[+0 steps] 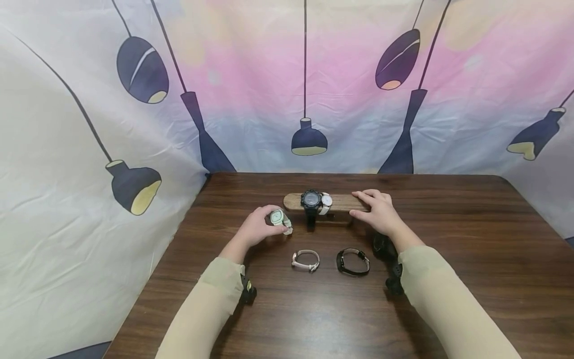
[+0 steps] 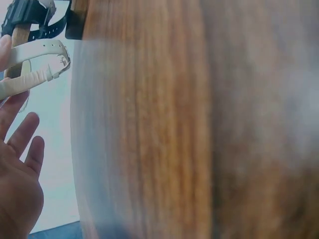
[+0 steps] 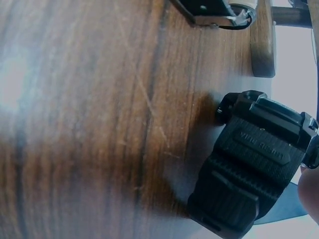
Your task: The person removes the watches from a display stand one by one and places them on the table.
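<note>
My left hand (image 1: 257,227) pinches a pale green-white watch (image 1: 277,217) between thumb and fingers, just off the left end of a wooden watch stand (image 1: 345,202). The left wrist view shows its buckled strap (image 2: 35,82) as a loop. At the stand's right end my right hand (image 1: 381,214) grips the bar, thumb at the front and fingers over the top. Around the bar sit a chunky black watch (image 1: 311,199) and, right beside it, a white-faced watch (image 1: 326,201) with a white strap.
On the brown table (image 1: 305,319) in front of the stand lie a slim pale watch (image 1: 309,268) and a black-strapped watch (image 1: 356,272). Another bulky black watch (image 3: 249,154) stands below my right wrist. A printed cloth (image 1: 264,99) hangs behind the table.
</note>
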Action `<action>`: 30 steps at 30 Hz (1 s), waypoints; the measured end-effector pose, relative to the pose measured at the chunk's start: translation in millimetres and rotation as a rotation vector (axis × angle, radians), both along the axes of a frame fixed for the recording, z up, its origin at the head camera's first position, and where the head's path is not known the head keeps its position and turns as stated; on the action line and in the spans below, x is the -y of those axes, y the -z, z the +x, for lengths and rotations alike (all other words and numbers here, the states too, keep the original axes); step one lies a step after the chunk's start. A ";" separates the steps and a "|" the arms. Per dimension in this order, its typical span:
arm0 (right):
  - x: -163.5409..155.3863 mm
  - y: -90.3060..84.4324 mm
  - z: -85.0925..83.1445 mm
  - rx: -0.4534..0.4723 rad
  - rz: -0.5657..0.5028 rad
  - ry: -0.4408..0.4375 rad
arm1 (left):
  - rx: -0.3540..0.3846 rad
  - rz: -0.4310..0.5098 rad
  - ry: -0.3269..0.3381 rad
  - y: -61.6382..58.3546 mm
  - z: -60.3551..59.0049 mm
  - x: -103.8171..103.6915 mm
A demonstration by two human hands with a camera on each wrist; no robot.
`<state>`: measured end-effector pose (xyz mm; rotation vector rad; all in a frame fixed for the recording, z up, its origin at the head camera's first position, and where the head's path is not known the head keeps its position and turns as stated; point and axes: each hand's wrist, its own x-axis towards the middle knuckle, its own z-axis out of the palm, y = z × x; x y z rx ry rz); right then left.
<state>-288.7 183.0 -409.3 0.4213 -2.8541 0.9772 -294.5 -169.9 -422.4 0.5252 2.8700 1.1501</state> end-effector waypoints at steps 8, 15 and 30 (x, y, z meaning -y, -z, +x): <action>0.3 -1.9 1.8 0.004 0.000 0.002 | -0.096 0.062 0.075 -2.6 6.5 -7.2; 0.8 -1.9 1.9 0.008 0.003 0.000 | -0.082 0.070 0.049 -5.5 11.7 -11.9; -0.6 -0.5 0.9 0.002 -0.001 -0.004 | -0.052 0.106 0.051 -8.9 24.7 -26.6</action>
